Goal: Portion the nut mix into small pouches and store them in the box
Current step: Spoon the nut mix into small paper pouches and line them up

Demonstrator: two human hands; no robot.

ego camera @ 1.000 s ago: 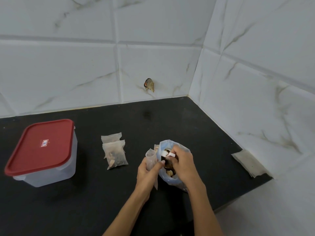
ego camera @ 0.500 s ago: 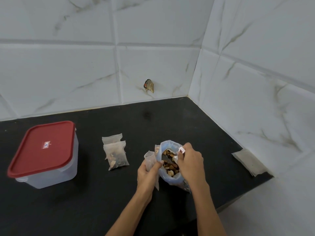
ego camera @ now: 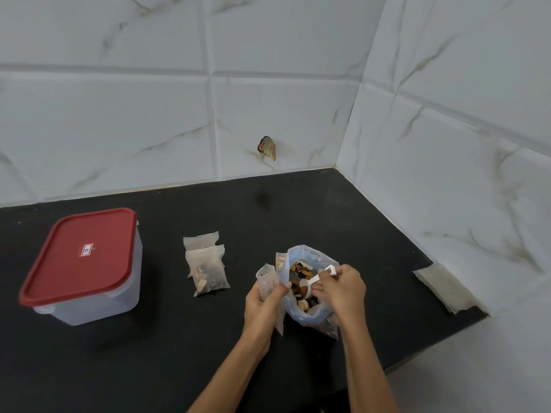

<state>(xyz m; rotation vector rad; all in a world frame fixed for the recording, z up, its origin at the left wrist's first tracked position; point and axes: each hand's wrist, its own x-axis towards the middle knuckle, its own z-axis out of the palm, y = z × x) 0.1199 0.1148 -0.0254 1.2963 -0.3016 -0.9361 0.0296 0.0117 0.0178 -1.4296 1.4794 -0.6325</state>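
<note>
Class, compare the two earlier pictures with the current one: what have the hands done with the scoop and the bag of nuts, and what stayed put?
The right hand first dug the white scoop deep into the nut bag, then drew it up toward the bag's right rim, and now dips it again. The left hand kept holding the small pouch open. Filled pouches, red-lidded box and flat pouches stayed.

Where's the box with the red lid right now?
The clear plastic box with the red lid sits closed at the black counter's left side, left of the two filled pouches.
</note>
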